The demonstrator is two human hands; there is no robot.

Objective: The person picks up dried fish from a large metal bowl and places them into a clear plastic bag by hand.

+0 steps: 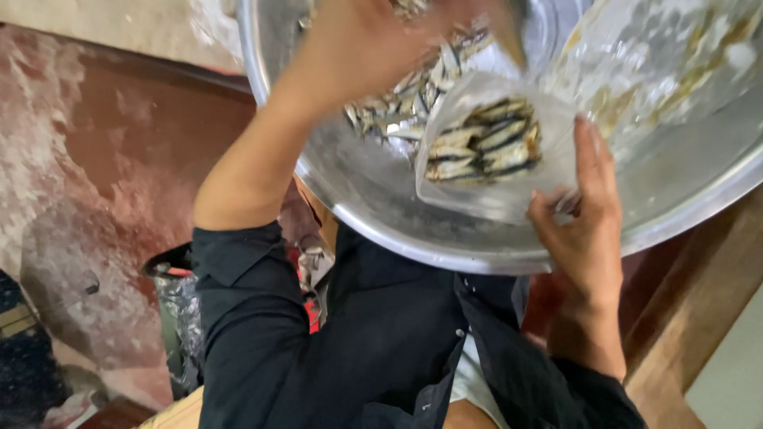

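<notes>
Right hand (pixel 584 226) grips fish bag (pixel 485 151); left hand (pixel 366 40) reaches into basin (pixel 381 206).

A big shiny metal bowl (pixel 373 199) is seen from above, and everything else is placed from it. A pile of small silver fish (pixel 405 103) lies inside the bowl. Just beside that pile, still over the bowl, a clear plastic bag (pixel 493 151) with more small fish in it is held by the right hand (pixel 584 214), whose fingers are closed on the bag's edge. The left hand (pixel 362 40) is reached into the bowl, over the fish pile. Below the bowl's rim, dark sleeves (pixel 254 318) are seen.
</notes>
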